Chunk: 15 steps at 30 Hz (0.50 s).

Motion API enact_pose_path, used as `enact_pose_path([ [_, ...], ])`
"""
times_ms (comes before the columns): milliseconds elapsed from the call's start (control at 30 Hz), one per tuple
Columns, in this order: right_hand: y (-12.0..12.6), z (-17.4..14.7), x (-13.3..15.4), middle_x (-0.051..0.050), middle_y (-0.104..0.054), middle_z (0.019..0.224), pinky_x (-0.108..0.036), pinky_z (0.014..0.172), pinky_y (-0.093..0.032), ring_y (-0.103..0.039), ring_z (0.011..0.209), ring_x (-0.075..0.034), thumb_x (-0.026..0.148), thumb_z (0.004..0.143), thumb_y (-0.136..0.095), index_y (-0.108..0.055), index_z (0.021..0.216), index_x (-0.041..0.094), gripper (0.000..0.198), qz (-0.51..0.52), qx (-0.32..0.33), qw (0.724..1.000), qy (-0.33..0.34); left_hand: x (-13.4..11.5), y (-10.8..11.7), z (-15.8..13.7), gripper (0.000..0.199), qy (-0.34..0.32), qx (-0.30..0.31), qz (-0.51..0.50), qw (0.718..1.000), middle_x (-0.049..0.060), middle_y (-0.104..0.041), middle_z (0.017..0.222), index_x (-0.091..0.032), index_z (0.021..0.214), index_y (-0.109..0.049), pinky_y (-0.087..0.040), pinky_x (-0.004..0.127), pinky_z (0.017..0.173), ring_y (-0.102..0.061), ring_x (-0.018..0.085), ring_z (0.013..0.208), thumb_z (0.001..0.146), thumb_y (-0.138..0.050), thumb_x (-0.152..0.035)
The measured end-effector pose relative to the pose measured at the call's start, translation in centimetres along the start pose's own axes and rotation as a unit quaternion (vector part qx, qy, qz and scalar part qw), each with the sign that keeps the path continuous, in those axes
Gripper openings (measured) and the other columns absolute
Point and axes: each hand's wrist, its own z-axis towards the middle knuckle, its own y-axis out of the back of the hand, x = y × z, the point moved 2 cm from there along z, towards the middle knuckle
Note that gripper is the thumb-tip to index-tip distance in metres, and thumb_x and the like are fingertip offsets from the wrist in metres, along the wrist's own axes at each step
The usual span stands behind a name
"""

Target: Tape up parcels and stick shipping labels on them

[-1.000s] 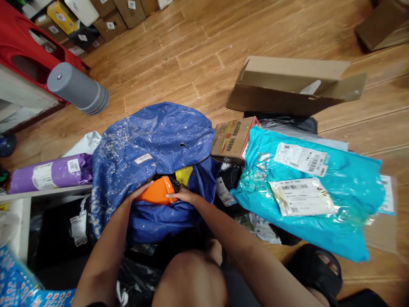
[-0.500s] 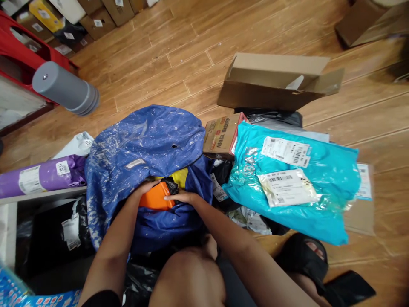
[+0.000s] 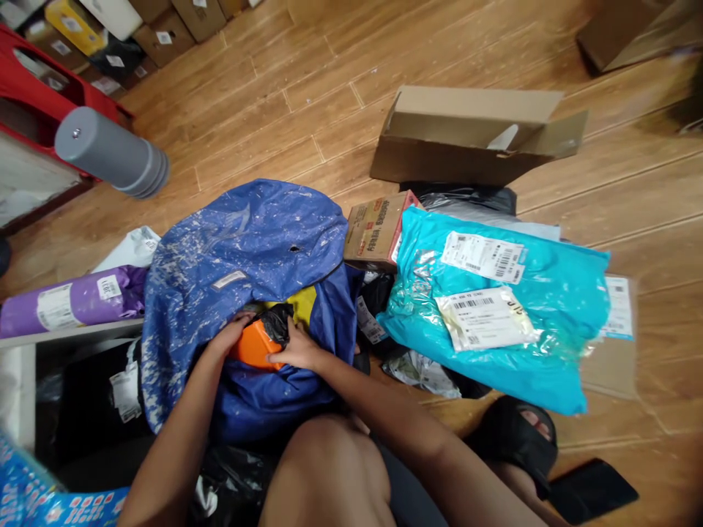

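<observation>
A large, scuffed blue bag (image 3: pixel 247 227) lies in front of my knee with its mouth open towards me. In that opening sits an orange, smooth, box-shaped thing (image 3: pixel 253 348) with crumpled black plastic (image 3: pixel 277 322) at its upper right. My left hand (image 3: pixel 235 333) grips its left side, the fingertips at its top edge partly hidden. From the right, my right hand (image 3: pixel 297 347) clasps it, thumb along the front and fingers on the black plastic. Something yellow (image 3: pixel 304 304) shows behind, inside the bag.
Right of the bag lie a turquoise parcel (image 3: pixel 560 307), a brown box (image 3: pixel 370 230) and an opened carton (image 3: pixel 439 157). A purple parcel (image 3: pixel 77 304) rests on a ledge at left. A grey cylinder (image 3: pixel 104 150) stands near a red stool (image 3: pixel 33 80). A phone-like black slab (image 3: pixel 596 492) lies at lower right.
Both hands and the orange thing have shifted slightly left and down. The right hand's fingers now sit higher, around the black plastic, which covers more of the orange thing's top.
</observation>
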Motion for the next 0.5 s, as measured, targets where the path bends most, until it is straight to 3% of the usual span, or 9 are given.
enact_pose_path([
  [100, 0.5, -2.1, 1.8, -0.027, -0.034, 0.169, -0.047, 0.129, -0.037, -0.041, 0.157, -0.042, 0.051, 0.067, -0.096, -0.011, 0.177, 0.014, 0.143, -0.024, -0.048, 0.998, 0.024, -0.4, 0.1, -7.4, 0.051, -0.028, -0.108, 0.020, 0.994, 0.016, -0.065, 0.150, -0.020, 0.147, -0.061, -0.042, 0.050, 0.125, -0.057, 0.034, 0.144, 0.114, -0.032, -0.047],
  [167, 1.4, -3.1, 3.2, -0.023, -0.037, 0.165, -0.045, 0.127, -0.038, -0.047, 0.154, -0.039, 0.053, 0.070, -0.094, -0.010, 0.177, 0.020, 0.141, -0.040, -0.076, 0.995, 0.046, -0.7, -1.6, -12.9, 0.058, -0.056, -0.151, 0.042, 0.986, 0.016, -0.053, 0.163, -0.024, 0.157, -0.051, -0.032, 0.052, 0.131, -0.042, 0.034, 0.156, 0.113, -0.024, -0.050],
  [300, 3.4, -3.5, 6.0, -0.021, -0.045, 0.158, -0.046, 0.124, -0.042, -0.053, 0.148, -0.040, 0.056, 0.070, -0.095, -0.011, 0.177, 0.023, 0.140, -0.086, -0.103, 0.988, 0.071, -1.6, -7.2, -20.6, 0.039, -0.140, -0.057, 0.093, 0.984, 0.015, -0.071, 0.131, -0.033, 0.124, -0.073, -0.046, 0.050, 0.116, -0.062, 0.036, 0.131, 0.105, -0.048, -0.055],
  [400, 4.5, -2.7, 7.8, -0.023, -0.049, 0.155, -0.046, 0.122, -0.042, -0.056, 0.145, -0.041, 0.057, 0.074, -0.093, -0.013, 0.177, 0.020, 0.136, -0.127, -0.107, 0.984, 0.069, -1.5, -9.7, -22.8, 0.026, -0.182, 0.043, 0.133, 0.973, 0.013, -0.076, 0.105, -0.034, 0.098, -0.077, -0.049, 0.052, 0.105, -0.070, 0.035, 0.109, 0.100, -0.060, -0.053],
  [500, 5.3, -1.9, 9.3, -0.024, -0.053, 0.155, -0.044, 0.122, -0.041, -0.056, 0.146, -0.040, 0.059, 0.082, -0.089, -0.015, 0.177, 0.019, 0.127, -0.165, -0.109, 0.979, 0.057, -0.2, -10.4, -23.8, 0.031, -0.184, 0.092, 0.174, 0.963, 0.015, -0.077, 0.101, -0.031, 0.088, -0.078, -0.045, 0.055, 0.107, -0.071, 0.036, 0.109, 0.100, -0.061, -0.053],
])
